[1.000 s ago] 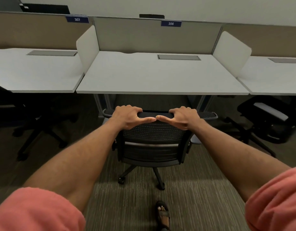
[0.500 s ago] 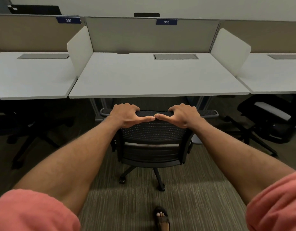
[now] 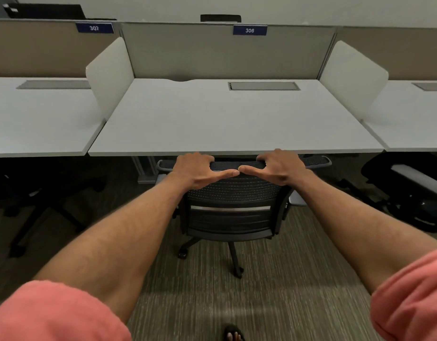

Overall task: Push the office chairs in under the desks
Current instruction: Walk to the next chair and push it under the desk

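A black mesh-backed office chair [image 3: 231, 212] stands in front of the white desk [image 3: 232, 119] labelled 306. Its seat and armrests reach under the desk's front edge; the backrest top sits just at that edge. My left hand [image 3: 199, 169] grips the top rail of the backrest on the left, and my right hand [image 3: 277, 166] grips it on the right. The thumbs lie along the back of the rail and nearly touch. The chair's wheeled base [image 3: 233, 257] shows on the carpet below.
A dark chair [image 3: 37, 200] sits under desk 307 [image 3: 40, 119] at left. Another black chair [image 3: 409, 190] stands under the right desk [image 3: 414, 121]. White side dividers [image 3: 109, 77] separate the desks. My sandalled foot [image 3: 233, 334] is on the carpet behind the chair.
The chair has rolled forward toward desk 306 with both hands on its backrest. The backrest top now reaches the desk's front edge, and I have stepped closer.
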{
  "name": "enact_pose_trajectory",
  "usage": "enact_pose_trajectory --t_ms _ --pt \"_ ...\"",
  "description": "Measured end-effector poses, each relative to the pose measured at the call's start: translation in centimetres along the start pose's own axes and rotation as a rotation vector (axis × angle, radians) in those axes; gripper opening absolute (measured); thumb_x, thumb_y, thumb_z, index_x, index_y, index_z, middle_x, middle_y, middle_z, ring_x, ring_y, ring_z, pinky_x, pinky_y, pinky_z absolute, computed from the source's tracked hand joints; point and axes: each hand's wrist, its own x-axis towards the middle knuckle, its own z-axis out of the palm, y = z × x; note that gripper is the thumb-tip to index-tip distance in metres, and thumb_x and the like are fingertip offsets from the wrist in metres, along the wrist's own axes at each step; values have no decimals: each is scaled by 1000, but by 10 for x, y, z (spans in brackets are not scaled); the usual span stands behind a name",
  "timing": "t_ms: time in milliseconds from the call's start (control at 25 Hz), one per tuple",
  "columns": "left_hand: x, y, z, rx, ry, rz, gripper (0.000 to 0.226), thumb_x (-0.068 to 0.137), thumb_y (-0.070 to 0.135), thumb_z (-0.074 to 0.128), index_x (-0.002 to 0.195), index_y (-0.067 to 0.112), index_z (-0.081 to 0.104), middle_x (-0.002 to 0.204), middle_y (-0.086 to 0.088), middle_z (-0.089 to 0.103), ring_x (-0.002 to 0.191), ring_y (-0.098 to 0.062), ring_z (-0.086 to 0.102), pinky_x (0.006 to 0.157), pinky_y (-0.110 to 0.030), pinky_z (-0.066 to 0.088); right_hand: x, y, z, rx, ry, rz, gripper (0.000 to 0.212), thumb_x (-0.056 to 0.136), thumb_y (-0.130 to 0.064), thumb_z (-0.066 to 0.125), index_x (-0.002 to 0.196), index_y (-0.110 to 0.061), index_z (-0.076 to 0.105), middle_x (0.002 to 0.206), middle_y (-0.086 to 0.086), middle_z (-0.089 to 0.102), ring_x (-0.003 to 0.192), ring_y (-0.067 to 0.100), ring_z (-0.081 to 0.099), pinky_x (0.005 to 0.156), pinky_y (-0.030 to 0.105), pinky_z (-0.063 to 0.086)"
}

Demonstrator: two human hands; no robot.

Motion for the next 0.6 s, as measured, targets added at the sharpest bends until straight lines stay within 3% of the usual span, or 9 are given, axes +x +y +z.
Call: enact_pose_trajectory --t_ms 160,360,600 --pt "35 4 5 -13 29 -9 99 60 104 16 66 16 61 56 4 57 55 -13 52 52 -28 30 30 27 1 -20 -7 -15 91 68 -99 15 63 -14 50 57 0 55 55 19 51 53 29 28" --pt "72 7 9 -14 28 -44 98 59 105 16 67 18 60 57 5 58 56 -13 53 54 -28 28 62 55 3 -27 -8 -33 107 59 -103 4 72 -14 62 61 -1 58 60 19 54 55 30 29" --pt "106 4 14 -7 32 -58 96 61 104 16 66 18 58 57 5 57 56 -14 52 54 -28 28 94 76 7 -7 -31 -41 109 58 -104 2 75 -16 64 64 -1 59 63 18 55 60 31 34"
